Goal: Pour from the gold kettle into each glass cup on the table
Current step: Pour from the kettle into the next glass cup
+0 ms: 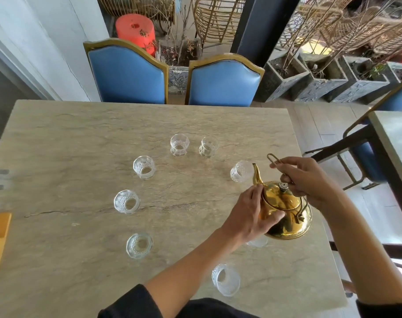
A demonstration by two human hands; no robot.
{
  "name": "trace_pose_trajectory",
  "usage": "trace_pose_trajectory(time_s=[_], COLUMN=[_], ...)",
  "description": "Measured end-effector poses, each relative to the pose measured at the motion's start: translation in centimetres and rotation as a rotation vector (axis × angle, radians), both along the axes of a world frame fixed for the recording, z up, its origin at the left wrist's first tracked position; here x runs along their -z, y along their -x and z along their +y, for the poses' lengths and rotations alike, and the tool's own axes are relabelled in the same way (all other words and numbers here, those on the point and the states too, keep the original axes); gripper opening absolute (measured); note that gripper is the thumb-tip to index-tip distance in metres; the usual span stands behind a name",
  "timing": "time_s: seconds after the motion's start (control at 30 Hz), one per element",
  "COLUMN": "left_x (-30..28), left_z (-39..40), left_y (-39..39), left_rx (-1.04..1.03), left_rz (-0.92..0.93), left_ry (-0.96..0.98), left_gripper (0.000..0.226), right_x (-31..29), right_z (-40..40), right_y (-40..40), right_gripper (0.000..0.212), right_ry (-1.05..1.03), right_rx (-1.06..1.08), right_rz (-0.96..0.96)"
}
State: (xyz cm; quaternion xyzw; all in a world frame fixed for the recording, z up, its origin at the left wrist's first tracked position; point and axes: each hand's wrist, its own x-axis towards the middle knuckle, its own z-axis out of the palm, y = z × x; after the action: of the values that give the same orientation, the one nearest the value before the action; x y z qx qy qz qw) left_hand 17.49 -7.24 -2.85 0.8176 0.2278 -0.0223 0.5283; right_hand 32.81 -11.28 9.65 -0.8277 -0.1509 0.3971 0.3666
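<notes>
Head view: the gold kettle [285, 212] sits at the right side of the worktop [80, 134], held off the surface between both hands. The right hand [307, 177] closes its grip on the wire handle [278, 163] above the lid. The left hand [250, 214] cups the kettle body, thumb on the near side, fingers toward the spout [257, 175]. The spout points far-left at the nearest glass cup [241, 171]. Other cups [126, 201] form a ring to the left.

No legible text, label, brand, number or sign appears on any surface in view, including the gold kettle [285, 210] and the surrounding glass cups.
</notes>
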Motion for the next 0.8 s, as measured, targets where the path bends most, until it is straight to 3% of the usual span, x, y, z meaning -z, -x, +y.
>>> trace_pose_trajectory(time_s=[0.8], left_x=[2.8], left_z=[-1.1], left_y=[-2.3], left_rx=[-0.005], left_rz=[0.099], left_ry=[0.033], left_gripper=[0.105], right_x=[3.0], right_z=[-0.3], right_y=[-2.8], right_gripper=[0.019], right_ry=[0.052], right_rx=[-0.003], right_rz=[0.079])
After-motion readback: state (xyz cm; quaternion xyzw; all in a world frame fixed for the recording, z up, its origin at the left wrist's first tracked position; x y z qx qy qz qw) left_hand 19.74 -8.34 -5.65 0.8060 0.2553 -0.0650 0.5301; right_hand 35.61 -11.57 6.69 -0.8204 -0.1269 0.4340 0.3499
